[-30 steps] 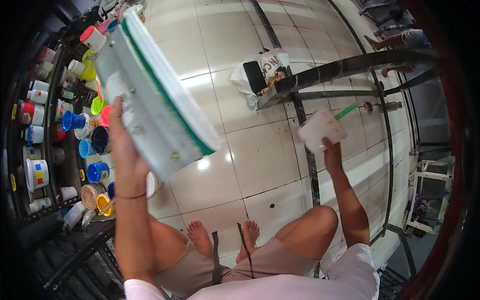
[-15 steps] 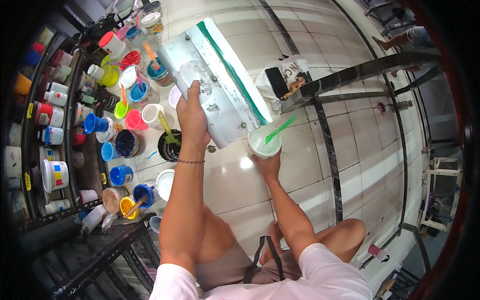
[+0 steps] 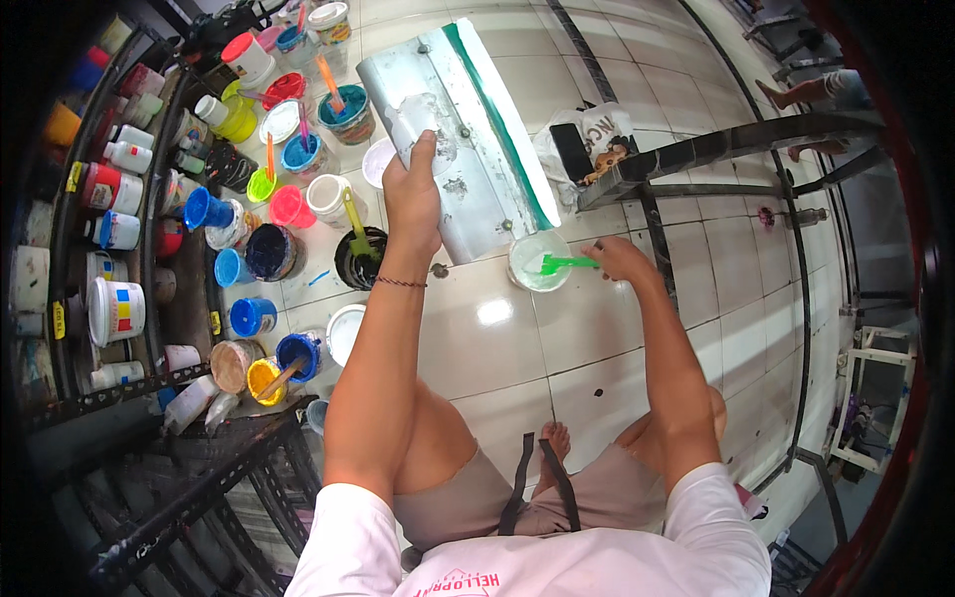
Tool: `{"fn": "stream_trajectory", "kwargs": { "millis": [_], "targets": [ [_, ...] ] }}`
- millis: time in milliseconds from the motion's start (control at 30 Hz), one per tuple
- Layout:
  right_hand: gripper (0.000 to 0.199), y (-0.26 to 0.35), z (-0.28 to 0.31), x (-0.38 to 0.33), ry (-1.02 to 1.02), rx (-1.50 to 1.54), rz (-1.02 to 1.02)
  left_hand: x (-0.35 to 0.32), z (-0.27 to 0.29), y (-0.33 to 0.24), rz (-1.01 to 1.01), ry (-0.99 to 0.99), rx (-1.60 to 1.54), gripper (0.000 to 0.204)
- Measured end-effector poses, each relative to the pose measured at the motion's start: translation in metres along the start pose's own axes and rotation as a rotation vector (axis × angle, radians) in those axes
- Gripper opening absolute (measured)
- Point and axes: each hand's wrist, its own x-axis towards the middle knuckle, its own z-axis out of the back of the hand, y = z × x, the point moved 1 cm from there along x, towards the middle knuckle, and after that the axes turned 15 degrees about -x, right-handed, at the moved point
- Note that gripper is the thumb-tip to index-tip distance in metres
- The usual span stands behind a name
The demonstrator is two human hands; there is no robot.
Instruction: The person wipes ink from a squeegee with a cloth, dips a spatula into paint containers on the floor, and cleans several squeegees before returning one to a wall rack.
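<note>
Released by the right hand [image 3: 625, 261] since half a second ago, the white tub [image 3: 527, 282] now rests on the tiled floor [image 3: 487, 353] at four o'clock from the left hand [image 3: 413, 204], while the right, at the tub's three o'clock, pinches a green spatula [image 3: 571, 263] whose blade is inside. Fingers wrapped around it, the left hand holds a broad metal tool [image 3: 463, 151], with a dark pot [image 3: 353, 274] toward half past seven and a phone [image 3: 570, 151] toward two.
</note>
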Motion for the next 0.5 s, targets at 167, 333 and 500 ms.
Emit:
{"fn": "stream_trajectory", "kwargs": {
  "millis": [167,333,500],
  "targets": [
    [0.028,0.056,0.005,-0.002,-0.118,-0.503,0.138,-0.005,-0.001,-0.003,0.029,0.024,0.0,0.042],
    [0.019,0.071,-0.002,-0.035,-0.332,-0.545,0.08,-0.001,0.002,-0.004,0.017,0.028,0.007,0.043],
    [0.02,0.046,-0.047,-0.084,-0.47,-0.429,-0.001,0.001,0.002,-0.006,0.052,0.002,0.016,0.044]
  ]
}}
